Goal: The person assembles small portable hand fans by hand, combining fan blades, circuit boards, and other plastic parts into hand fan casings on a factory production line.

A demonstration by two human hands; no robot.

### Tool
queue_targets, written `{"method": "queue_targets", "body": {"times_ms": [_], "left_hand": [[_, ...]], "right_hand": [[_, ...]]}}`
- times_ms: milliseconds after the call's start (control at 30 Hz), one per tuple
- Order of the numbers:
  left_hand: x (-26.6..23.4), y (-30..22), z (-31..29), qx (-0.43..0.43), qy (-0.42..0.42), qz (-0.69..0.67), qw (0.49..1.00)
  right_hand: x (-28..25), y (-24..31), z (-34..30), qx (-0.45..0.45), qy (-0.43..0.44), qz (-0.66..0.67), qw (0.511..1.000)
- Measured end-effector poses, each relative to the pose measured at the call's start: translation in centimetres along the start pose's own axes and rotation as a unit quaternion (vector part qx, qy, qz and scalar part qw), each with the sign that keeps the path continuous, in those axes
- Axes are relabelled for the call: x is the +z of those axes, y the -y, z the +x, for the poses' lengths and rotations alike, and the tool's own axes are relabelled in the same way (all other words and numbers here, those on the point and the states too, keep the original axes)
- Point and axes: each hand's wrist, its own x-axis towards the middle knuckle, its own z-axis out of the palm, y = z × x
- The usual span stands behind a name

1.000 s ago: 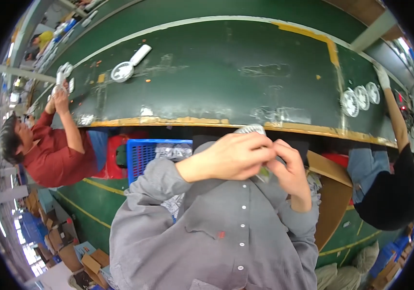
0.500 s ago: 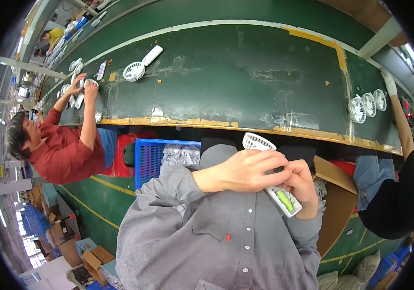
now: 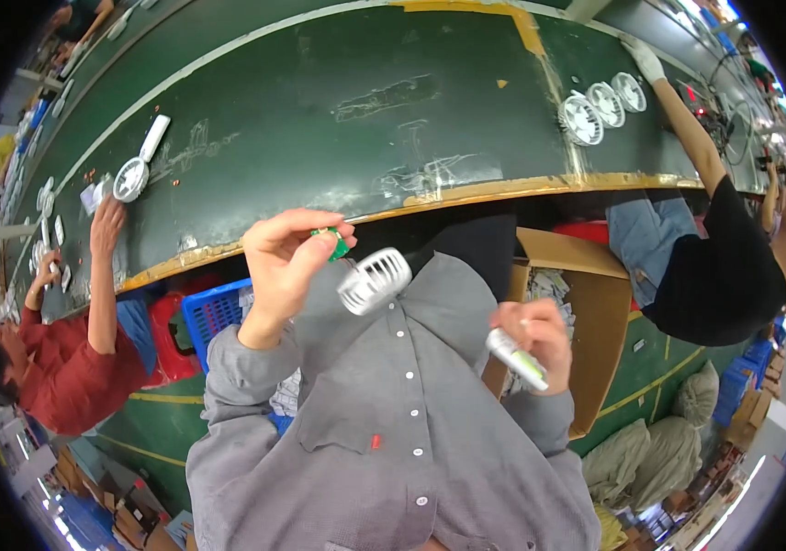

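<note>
My left hand (image 3: 275, 268) is raised near the table's edge, thumb and fingers pinching a small green circuit board (image 3: 332, 242). Just beside the board hangs a white fan head (image 3: 375, 281) with a slotted grille, slightly blurred; what carries it cannot be made out clearly. Off to the right, my right hand (image 3: 542, 336) is closed around a white handle shell (image 3: 514, 358). Something light green shows inside that shell. The fan head and the shell are now well apart, in front of my grey shirt.
A green worktable (image 3: 320, 119) stretches ahead. On it lie a white handheld fan (image 3: 132, 178) at left and three fan heads (image 3: 602, 103) at right, near a co-worker's gloved hand (image 3: 643, 61). Another co-worker in red (image 3: 76, 372) works at left. A blue crate (image 3: 214, 317) and a cardboard box (image 3: 586, 303) flank me.
My hands have parted: the left moved left and up with the circuit board, the right stayed low with the shell. The fan head now hangs between them. The view has turned to the right.
</note>
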Motion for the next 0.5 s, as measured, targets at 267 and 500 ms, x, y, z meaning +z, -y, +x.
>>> {"method": "queue_targets", "body": {"times_ms": [267, 500], "left_hand": [[0.8, 1.4, 2.5, -0.091, 0.018, -0.352, 0.931], [6.4, 1.9, 3.2, -0.168, 0.124, -0.596, 0.776]], "right_hand": [[-26.4, -7.6, -10.6, 0.222, -0.299, -0.796, 0.477], [-0.5, -5.1, 3.9, -0.035, 0.012, 0.02, 0.999]]}}
